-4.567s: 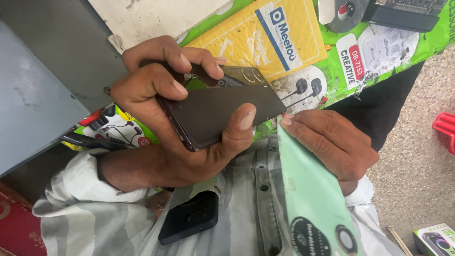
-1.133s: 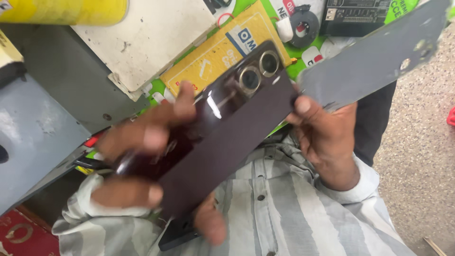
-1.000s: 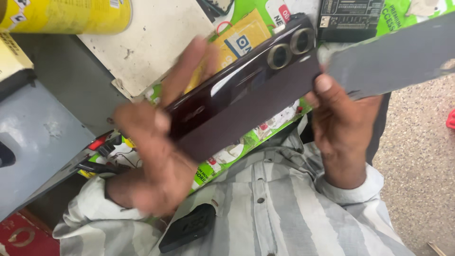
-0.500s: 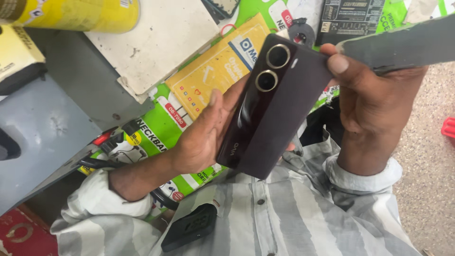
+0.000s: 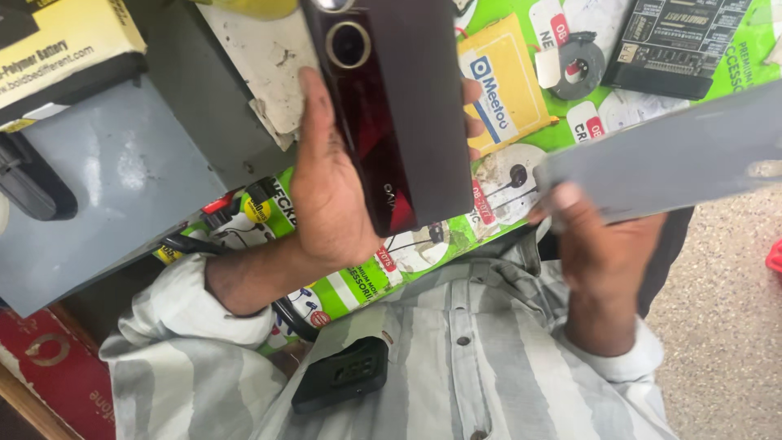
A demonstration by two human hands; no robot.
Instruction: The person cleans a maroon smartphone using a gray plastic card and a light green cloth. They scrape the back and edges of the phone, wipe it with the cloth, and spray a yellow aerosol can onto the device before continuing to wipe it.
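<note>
left hand (image 5: 330,204) grips dark phone (image 5: 399,114) | right hand (image 5: 607,244) holds grey sheet (image 5: 668,159)

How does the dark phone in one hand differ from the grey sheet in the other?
The phone is glossy dark maroon with round camera lenses; the grey sheet is matte, plain and thinner. The left hand holds the phone upright; the right hand holds the sheet nearly level. Both are flat rectangles.

The left hand (image 5: 330,195) is reaching up and forward, palm cupping something, thumb running up its near edge and fingertips (image 5: 471,90) peeking round the far side. The right hand (image 5: 607,244) is sitting lower, off to the right, pinching, sleeve bunching at the wrist.
</note>
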